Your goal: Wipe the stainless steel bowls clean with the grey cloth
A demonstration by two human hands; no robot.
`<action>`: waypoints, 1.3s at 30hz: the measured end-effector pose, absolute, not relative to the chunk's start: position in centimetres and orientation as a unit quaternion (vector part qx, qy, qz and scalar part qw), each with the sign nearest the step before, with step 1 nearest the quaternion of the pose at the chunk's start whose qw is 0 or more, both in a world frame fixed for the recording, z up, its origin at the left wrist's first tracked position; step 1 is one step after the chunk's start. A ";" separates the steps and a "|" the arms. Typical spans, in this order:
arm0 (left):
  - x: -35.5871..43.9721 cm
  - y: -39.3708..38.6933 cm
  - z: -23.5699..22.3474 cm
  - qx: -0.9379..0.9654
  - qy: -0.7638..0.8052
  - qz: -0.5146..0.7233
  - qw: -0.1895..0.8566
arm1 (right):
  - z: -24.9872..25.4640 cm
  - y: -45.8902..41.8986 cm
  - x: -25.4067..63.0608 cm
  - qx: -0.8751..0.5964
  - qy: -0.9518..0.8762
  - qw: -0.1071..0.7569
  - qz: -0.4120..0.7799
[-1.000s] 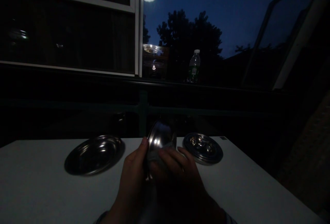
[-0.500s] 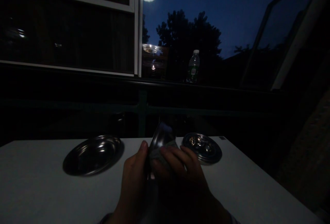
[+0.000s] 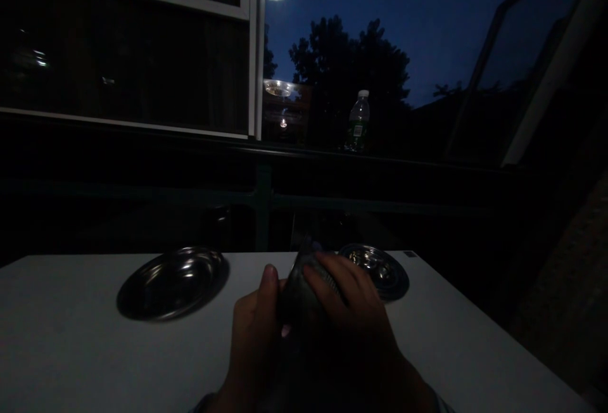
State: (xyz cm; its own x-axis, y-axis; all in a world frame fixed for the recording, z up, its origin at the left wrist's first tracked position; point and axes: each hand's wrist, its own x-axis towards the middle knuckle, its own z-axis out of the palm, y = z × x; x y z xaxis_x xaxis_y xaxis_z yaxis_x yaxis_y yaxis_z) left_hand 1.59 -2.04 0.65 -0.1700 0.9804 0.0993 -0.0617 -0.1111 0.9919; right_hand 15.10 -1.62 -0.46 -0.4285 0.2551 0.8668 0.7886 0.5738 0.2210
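While the left hand (image 3: pixel 254 327) grips a metal bowl (image 3: pixel 304 250), the right hand (image 3: pixel 358 299) holds cloth (image 3: pixel 299 287) against it.
A dish (image 3: pixel 173 283) lies leftward.

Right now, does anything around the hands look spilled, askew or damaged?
Nothing stands out: the left dish and right dish lie on the table, the bottle stands upright. The metal bowl between left hand and right hand is too dark to check.

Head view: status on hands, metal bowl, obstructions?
Left hand gripping tilted metal bowl. Right hand pressing cloth against it. Cloth and right hand hide most of the bowl.
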 end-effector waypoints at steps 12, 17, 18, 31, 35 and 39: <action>1.7 -1.6 0.1 0.484 0.487 0.575 0.446 | -0.4 -1.5 15.4 -0.321 -0.805 0.407 -0.289; 1.9 -1.6 0.1 0.508 0.472 0.587 0.418 | -0.5 -1.5 15.7 -0.319 -0.807 0.403 -0.289; 1.8 -1.5 0.3 0.505 0.469 0.594 0.415 | -0.7 -1.6 15.4 -0.302 -0.813 0.402 -0.294; 1.7 -1.3 0.1 0.541 0.446 0.609 0.371 | -1.0 -1.8 14.5 -0.311 -0.794 0.430 -0.297; 1.5 -1.4 0.1 0.548 0.443 0.613 0.358 | -0.8 -1.9 14.5 -0.305 -0.794 0.433 -0.297; 1.6 -1.6 -0.1 0.571 0.432 0.594 0.367 | -0.4 -1.8 15.2 -0.346 -0.772 0.452 -0.283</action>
State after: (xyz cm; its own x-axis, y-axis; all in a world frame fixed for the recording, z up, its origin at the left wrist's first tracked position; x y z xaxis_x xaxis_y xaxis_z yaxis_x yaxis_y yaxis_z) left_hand 1.65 -1.59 -0.14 -0.0778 0.9292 0.3614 0.0576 -0.3577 0.9321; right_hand 15.15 -1.76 -0.38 -0.3526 0.2773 0.8938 0.7897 0.6006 0.1252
